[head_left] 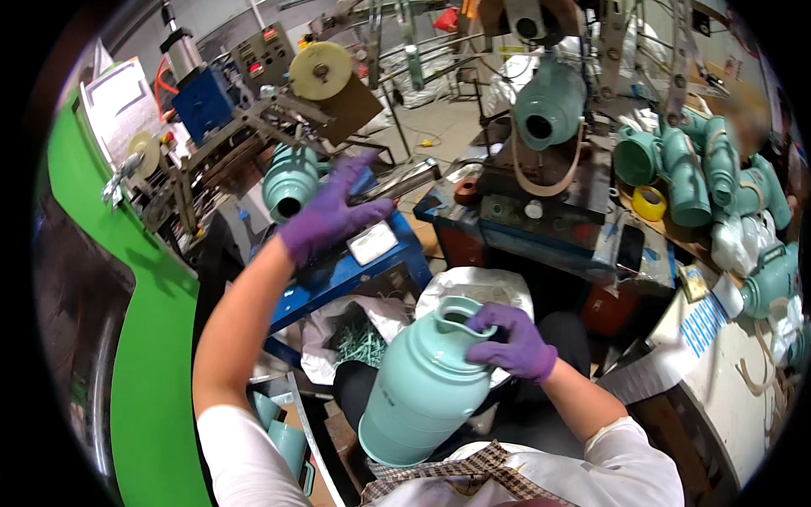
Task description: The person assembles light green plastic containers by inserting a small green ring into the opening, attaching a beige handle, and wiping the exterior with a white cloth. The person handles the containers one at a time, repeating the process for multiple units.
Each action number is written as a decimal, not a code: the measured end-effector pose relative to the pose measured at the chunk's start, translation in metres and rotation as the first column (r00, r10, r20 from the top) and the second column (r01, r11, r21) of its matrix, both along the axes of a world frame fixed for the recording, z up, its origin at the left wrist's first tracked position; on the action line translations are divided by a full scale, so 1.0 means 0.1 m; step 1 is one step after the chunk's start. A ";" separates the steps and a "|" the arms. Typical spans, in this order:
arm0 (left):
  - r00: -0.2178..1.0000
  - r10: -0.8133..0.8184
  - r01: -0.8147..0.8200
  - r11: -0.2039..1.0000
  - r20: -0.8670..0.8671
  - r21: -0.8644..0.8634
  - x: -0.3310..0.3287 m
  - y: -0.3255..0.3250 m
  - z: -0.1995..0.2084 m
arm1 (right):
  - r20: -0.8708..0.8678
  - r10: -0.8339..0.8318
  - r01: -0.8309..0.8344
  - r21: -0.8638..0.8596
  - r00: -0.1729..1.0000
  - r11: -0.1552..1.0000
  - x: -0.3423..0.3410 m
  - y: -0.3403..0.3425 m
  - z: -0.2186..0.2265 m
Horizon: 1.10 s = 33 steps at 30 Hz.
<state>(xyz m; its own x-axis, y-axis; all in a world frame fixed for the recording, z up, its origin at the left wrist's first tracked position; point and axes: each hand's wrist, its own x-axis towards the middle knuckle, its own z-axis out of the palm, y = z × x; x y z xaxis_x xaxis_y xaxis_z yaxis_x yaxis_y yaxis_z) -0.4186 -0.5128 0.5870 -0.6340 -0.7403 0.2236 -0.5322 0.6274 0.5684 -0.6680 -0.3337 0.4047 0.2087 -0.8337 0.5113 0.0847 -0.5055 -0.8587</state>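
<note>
Right hand: grips the neck of a mint jug on the lap.
Left hand: spread, reaching toward the machine.
Progress: jug in hand not yet mounted; finished jugs piled on the table.

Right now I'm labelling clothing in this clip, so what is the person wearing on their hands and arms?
Both the left hand and the right hand wear thin purple gloves that end at the wrist. The forearms are bare. Short white sleeves cover the upper arms, and a brown checked apron strap lies across the chest.
</note>
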 end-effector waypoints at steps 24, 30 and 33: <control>0.777 0.436 -0.602 0.725 -0.453 -0.334 1.56 1.41 -1.66 | 0.828 0.272 -0.397 -0.066 0.490 0.915 -2.67 -2.75 0.03; 0.820 0.479 -0.555 0.533 -0.313 -0.639 1.30 1.13 -1.42 | 0.779 -0.276 0.094 0.272 0.563 0.958 -0.89 -0.83 -0.43; 0.760 0.267 -0.457 0.868 -0.592 -0.195 0.94 0.58 -1.46 | 0.768 -0.421 0.228 0.354 0.483 0.907 -0.70 0.41 -0.82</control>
<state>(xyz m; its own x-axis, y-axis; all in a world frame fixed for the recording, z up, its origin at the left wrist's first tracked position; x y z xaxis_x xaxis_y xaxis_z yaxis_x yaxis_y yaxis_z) -0.3243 -0.4543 0.4411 -0.0405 -0.7182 0.6947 -0.4292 0.6404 0.6369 -0.7379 -0.2923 0.3230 -0.5213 -0.8422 0.1381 0.6516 -0.4973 -0.5728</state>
